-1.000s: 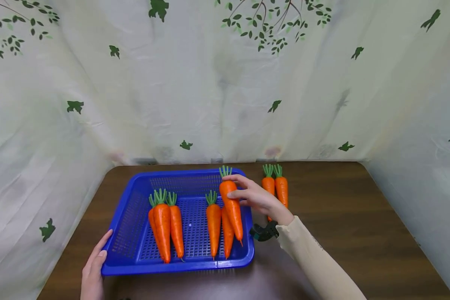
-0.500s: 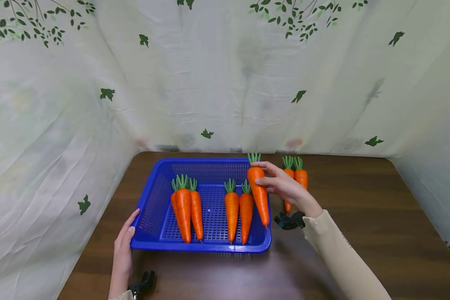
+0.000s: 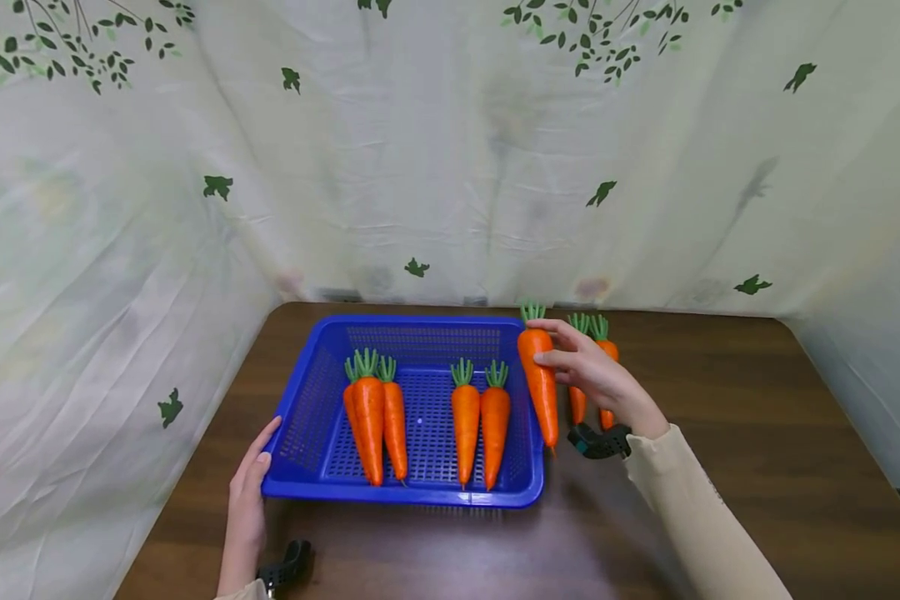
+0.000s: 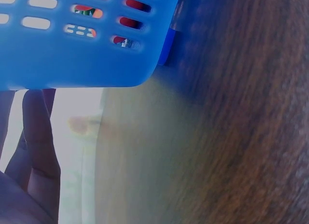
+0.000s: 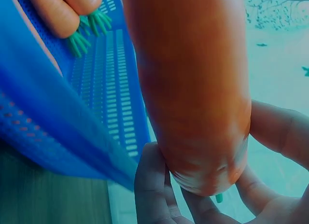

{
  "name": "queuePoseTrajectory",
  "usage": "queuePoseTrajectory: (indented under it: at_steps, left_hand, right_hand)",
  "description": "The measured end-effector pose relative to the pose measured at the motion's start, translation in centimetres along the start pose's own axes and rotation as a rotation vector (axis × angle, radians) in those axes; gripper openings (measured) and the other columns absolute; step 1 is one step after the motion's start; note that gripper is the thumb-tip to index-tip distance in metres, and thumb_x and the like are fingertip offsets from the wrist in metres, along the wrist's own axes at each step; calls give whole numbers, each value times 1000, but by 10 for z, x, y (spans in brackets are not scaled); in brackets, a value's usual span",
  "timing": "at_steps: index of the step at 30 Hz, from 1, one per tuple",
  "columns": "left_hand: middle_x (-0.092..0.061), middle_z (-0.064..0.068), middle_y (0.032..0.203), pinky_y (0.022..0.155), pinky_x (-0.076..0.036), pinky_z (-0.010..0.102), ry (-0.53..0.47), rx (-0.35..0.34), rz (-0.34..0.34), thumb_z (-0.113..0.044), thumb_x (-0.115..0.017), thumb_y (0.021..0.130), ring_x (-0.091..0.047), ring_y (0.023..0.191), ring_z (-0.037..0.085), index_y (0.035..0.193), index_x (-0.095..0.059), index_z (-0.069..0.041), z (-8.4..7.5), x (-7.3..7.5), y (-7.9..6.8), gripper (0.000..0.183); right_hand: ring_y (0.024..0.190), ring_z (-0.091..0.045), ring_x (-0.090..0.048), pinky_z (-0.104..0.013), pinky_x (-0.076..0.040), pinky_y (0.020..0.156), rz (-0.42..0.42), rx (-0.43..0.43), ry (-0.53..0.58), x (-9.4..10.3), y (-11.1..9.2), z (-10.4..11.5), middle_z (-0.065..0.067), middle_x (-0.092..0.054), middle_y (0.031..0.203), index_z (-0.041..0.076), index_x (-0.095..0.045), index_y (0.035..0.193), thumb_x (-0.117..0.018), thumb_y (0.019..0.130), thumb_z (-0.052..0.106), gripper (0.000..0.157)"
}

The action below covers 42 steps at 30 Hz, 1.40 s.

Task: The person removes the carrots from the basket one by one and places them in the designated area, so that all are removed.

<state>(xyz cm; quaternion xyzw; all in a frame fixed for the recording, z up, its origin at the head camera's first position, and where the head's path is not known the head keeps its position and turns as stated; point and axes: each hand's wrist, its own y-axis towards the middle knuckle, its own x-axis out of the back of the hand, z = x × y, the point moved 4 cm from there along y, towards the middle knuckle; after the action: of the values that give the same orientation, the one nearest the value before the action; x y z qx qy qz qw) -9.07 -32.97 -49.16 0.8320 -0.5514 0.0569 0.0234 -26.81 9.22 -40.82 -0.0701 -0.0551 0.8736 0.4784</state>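
Note:
My right hand [image 3: 594, 371] pinches a carrot [image 3: 537, 387] with a green top. That carrot hangs over the right rim of a blue plastic basket [image 3: 360, 493], leaves upward. In the right wrist view the thick end of the carrot [image 5: 193, 89] sits between thumb and fingers. My left hand [image 3: 249, 483] touches the basket's left rim from outside, fingers mostly straight; in the left wrist view its fingers [image 4: 41, 142] reach the rim and their tips are hidden. Inside the basket lie a left group of carrots [image 3: 371, 425] and a right pair of carrots [image 3: 480, 429].
Just right of the basket, two carrots [image 3: 606, 348] lie on the brown wooden table [image 3: 720, 417], partly hidden behind my right hand. A pale curtain [image 3: 450, 167] with leaf prints stands around the back and sides. A black band [image 3: 600, 440] sits on my right wrist.
The right hand has moved the carrot rightward, from above the basket's right pair to over its right rim. The head view has shifted. My left hand stays at the left rim.

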Motion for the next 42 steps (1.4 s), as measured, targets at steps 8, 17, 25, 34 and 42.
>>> queuePoseTrajectory:
  at_steps: [8, 17, 25, 34, 42]
  left_hand:
    - [-32, 3, 152, 107, -23, 49, 13, 3, -5, -35, -35, 103, -30, 135, 24, 147, -41, -21, -3, 0, 1, 47]
    - [-31, 3, 151, 103, -27, 42, 27, 9, 17, -35, -33, 104, -33, 130, 18, 147, -39, -21, 0, -2, -4, 46]
    - [-36, 1, 147, 86, -35, 16, -5, -19, 3, -30, -33, 104, -40, 122, 10, 147, -40, -17, 1, 0, -6, 46]
    - [-36, 1, 148, 88, -34, 15, -12, -27, 21, -30, -33, 104, -38, 124, 10, 147, -39, -17, 0, 2, -3, 46]
    - [-28, 5, 153, 85, -35, 13, 28, 31, 30, -38, -33, 104, -37, 125, 11, 149, -37, -23, 1, 2, -3, 48]
  right_hand:
    - [103, -24, -55, -38, -46, 87, -2, 24, -5, 13, -3, 2, -20, -35, 137, 5, -26, 148, -55, 96, 10, 60]
    - [102, -23, -54, -34, -47, 86, -12, 39, 25, 23, -11, -6, -19, -36, 135, 2, -26, 147, -51, 96, 5, 56]
    - [101, -23, -53, -32, -47, 81, -31, 45, 20, 30, -12, -7, -17, -37, 135, 3, -27, 147, -53, 96, 7, 57]
    - [103, -25, -52, -35, -47, 84, -66, 43, 34, 36, -17, -6, -21, -34, 133, 4, -30, 145, -52, 96, 9, 54]
    - [101, -23, -53, -36, -46, 85, -99, 43, 23, 43, -21, -9, -19, -38, 131, 8, -35, 143, -52, 97, 10, 50]
